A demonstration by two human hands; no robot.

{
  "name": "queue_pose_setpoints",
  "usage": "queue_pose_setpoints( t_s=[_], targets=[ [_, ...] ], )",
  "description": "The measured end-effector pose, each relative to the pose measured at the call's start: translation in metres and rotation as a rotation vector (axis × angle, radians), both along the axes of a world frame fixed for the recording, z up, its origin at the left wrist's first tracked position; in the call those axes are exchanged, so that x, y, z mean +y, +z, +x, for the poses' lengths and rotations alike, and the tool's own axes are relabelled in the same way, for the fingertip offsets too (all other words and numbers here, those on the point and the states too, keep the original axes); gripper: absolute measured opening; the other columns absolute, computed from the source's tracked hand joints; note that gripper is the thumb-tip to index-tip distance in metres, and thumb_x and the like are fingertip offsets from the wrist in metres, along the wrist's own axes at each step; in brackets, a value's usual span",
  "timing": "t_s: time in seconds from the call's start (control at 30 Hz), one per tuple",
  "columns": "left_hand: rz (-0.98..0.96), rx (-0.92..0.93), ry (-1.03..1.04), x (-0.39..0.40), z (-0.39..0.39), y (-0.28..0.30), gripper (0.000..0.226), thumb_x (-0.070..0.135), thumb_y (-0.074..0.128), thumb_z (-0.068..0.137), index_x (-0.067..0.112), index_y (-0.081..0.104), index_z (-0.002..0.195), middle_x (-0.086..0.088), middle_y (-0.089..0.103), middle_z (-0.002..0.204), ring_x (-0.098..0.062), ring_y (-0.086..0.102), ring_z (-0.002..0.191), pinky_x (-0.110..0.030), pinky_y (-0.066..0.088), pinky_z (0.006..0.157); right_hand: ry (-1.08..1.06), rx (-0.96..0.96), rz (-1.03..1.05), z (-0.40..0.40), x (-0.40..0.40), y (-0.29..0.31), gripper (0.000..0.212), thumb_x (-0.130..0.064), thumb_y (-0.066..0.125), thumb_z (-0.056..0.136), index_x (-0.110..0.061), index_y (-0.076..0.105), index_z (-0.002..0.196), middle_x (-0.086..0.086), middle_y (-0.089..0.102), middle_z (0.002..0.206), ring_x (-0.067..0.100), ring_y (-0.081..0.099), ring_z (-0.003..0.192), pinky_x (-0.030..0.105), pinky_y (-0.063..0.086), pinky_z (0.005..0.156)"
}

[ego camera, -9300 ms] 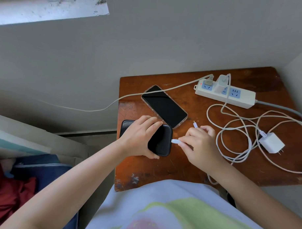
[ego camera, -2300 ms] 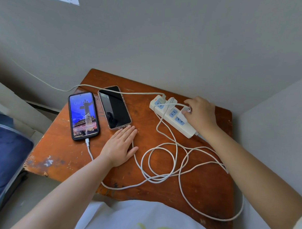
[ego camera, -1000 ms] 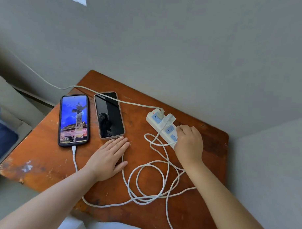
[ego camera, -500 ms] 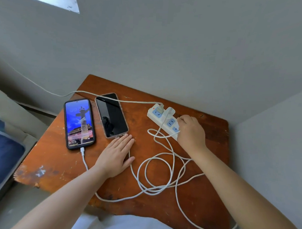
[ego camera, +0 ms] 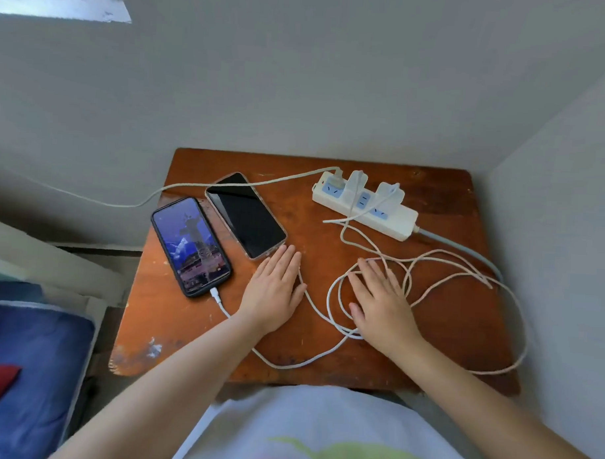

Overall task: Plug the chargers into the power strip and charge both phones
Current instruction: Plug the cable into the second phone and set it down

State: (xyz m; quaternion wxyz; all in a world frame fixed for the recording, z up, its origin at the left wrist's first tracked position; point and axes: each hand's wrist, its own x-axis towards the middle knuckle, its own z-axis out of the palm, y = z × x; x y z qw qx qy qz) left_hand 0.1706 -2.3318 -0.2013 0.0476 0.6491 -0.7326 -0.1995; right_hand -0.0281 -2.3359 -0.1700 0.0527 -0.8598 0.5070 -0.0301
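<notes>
A white power strip [ego camera: 397, 221] lies at the back right of the wooden table [ego camera: 438, 313], with two white chargers [ego camera: 357, 183] [ego camera: 388, 194] plugged into it. A phone in a black case [ego camera: 190, 246] has its screen lit and a white cable in its bottom end. Beside it lies a second phone [ego camera: 246, 215] with a dark screen; its bottom end is at my fingertips and I cannot tell whether a cable is in it. My left hand [ego camera: 275, 293] rests flat on the table just below that phone. My right hand [ego camera: 382, 304] lies flat on the loose white cable coils [ego camera: 464, 272].
The table sits in a corner, walls behind and to the right. A separate pale cable [ego camera: 123, 204] runs from the strip's left end off the table to the left. A blue cushion [ego camera: 32, 374] and a red cloth lie low on the left.
My right hand has left the power strip and come down flat on the cable coils. The left hand stays put. The camera view has shifted, so the table looks squarer.
</notes>
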Motion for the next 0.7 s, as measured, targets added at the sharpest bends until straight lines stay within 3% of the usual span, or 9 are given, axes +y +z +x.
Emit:
queue_pose_setpoints(
  t_s=[0.1,0.27,0.4,0.53,0.63,0.7],
  targets=[
    [-0.045,0.008,-0.067,-0.001,0.025,0.008,0.057,0.040,0.031,0.094,0.019,0.009,0.142,-0.001,0.010,0.154,-0.015,0.000,0.141,-0.029,0.005,0.110,-0.054,-0.065,0.046,0.020,0.022,-0.010,0.042,-0.015,0.077,0.070,-0.001,0.063,0.107,0.020,0.065,0.116,0.036,0.058,0.111,0.056,0.043,0.091],
    [-0.102,-0.047,-0.151,-0.018,0.064,0.019,0.056,0.034,0.037,0.094,0.017,0.012,0.142,-0.003,0.012,0.153,-0.018,0.001,0.141,-0.031,0.004,0.111,-0.205,-0.087,0.178,0.043,0.040,-0.023,0.047,-0.031,0.052,0.089,-0.008,0.045,0.129,0.012,0.042,0.141,0.031,0.033,0.133,0.050,0.021,0.110],
    [-0.046,-0.106,-0.242,-0.038,0.085,0.023,0.066,0.040,0.042,0.092,0.018,0.006,0.142,-0.004,0.005,0.154,-0.019,-0.005,0.141,-0.033,0.001,0.113,-0.263,-0.091,0.093,0.048,0.043,-0.024,0.040,-0.019,0.064,0.082,-0.007,0.056,0.119,0.012,0.055,0.130,0.032,0.048,0.123,0.054,0.032,0.103],
    [0.025,-0.221,-0.447,-0.057,0.098,0.028,0.087,0.050,0.052,0.083,0.016,-0.003,0.141,-0.004,-0.004,0.154,-0.019,-0.012,0.140,-0.035,-0.004,0.113,-0.357,-0.101,0.084,0.056,0.044,-0.020,0.039,-0.019,0.066,0.080,-0.008,0.059,0.116,0.011,0.057,0.129,0.031,0.046,0.124,0.052,0.029,0.105],
    [0.058,-0.309,-0.549,-0.070,0.103,0.034,0.094,0.045,0.059,0.080,0.016,-0.006,0.141,-0.004,-0.007,0.154,-0.019,-0.014,0.139,-0.036,-0.005,0.113,-0.408,-0.103,0.012,0.069,0.043,-0.014,0.040,-0.020,0.083,0.061,-0.009,0.069,0.097,0.011,0.071,0.106,0.032,0.062,0.105,0.055,0.044,0.089],
    [0.063,-0.349,-0.595,-0.082,0.103,0.036,0.094,0.039,0.062,0.079,0.017,-0.005,0.141,-0.004,-0.006,0.154,-0.019,-0.012,0.140,-0.036,-0.004,0.113,-0.394,-0.142,-0.032,0.083,0.038,-0.011,0.036,-0.022,0.084,0.059,-0.010,0.072,0.090,0.009,0.073,0.099,0.029,0.066,0.099,0.055,0.046,0.086]
  ],
)
